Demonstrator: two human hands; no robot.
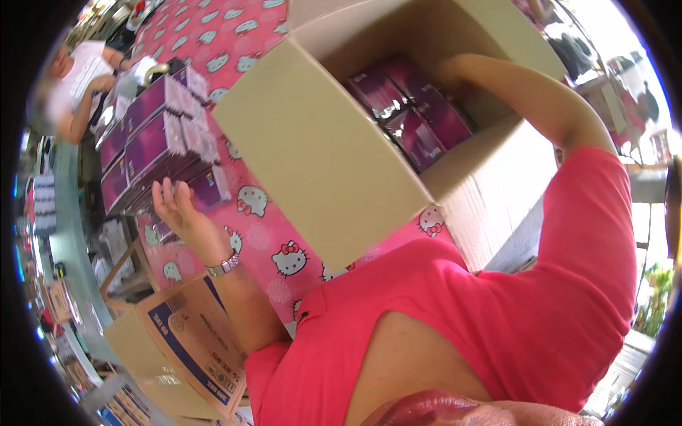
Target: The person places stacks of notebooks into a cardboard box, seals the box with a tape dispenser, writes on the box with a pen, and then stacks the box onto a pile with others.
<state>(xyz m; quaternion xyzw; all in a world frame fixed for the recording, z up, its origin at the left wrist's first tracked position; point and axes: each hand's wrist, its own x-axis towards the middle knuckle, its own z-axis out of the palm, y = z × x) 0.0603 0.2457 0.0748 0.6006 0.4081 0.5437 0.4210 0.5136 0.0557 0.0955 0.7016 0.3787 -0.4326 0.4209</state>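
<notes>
Beside a stack of purple sealed packs (145, 145) on the left of the table, my left hand (186, 216) is raised, palm up and open, with nothing visible in it. Its fingertips are close to the lower packs; I cannot tell whether they touch. My right hand (452, 73) reaches into a large open cardboard box (320, 160), along its right inner wall. Its fingers are hidden down beside more purple packs (419, 103), which lie in rows at the bottom of the box. The box's flaps are folded outward.
A pink cover with cartoon cats (273, 231) lies over the table. A brown printed carton (195, 337) stands low at my left, by the table's edge. Another person (84, 74) is at the far left, beyond the stack. Shelves and goods line the edges.
</notes>
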